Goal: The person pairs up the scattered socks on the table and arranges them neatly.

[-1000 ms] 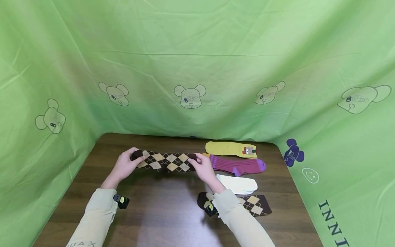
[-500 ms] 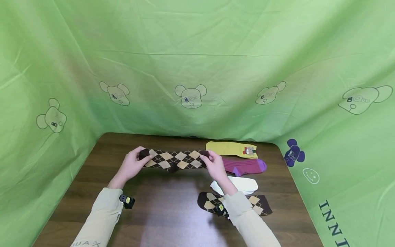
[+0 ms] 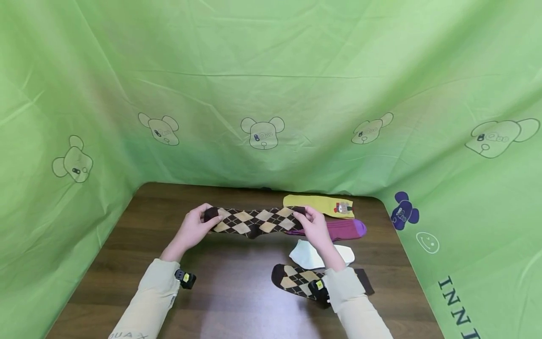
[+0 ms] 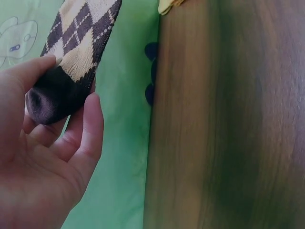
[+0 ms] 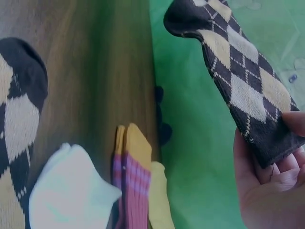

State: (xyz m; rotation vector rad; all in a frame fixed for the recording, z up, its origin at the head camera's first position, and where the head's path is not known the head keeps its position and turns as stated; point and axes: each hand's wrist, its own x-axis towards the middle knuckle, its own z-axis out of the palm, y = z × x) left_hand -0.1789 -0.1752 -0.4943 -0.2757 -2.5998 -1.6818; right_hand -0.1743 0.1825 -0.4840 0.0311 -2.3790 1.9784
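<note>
A dark brown argyle sock [image 3: 258, 222] with tan and grey diamonds is stretched sideways above the table between both hands. My left hand [image 3: 195, 227] pinches its dark toe end, thumb on top, as the left wrist view shows closely. At the other end, my right hand [image 3: 314, 227] pinches the dark cuff [image 5: 276, 148] between thumb and fingers. The heel sags at the sock's middle. Below my right forearm lies a matching argyle sock [image 3: 292, 278], partly covered by the sleeve and wrist camera.
On the right of the wooden table [image 3: 237, 292], a yellow sock [image 3: 311, 203], a purple-red sock [image 3: 345, 230] and a white sock [image 3: 306, 254] lie in a column above the matching argyle sock. A green printed curtain [image 3: 262, 94] encloses the table's back and sides.
Both hands have moved to the right with the stretched argyle sock, which overlaps the purple-red sock in the head view now. The socks on the table lie where they were.
</note>
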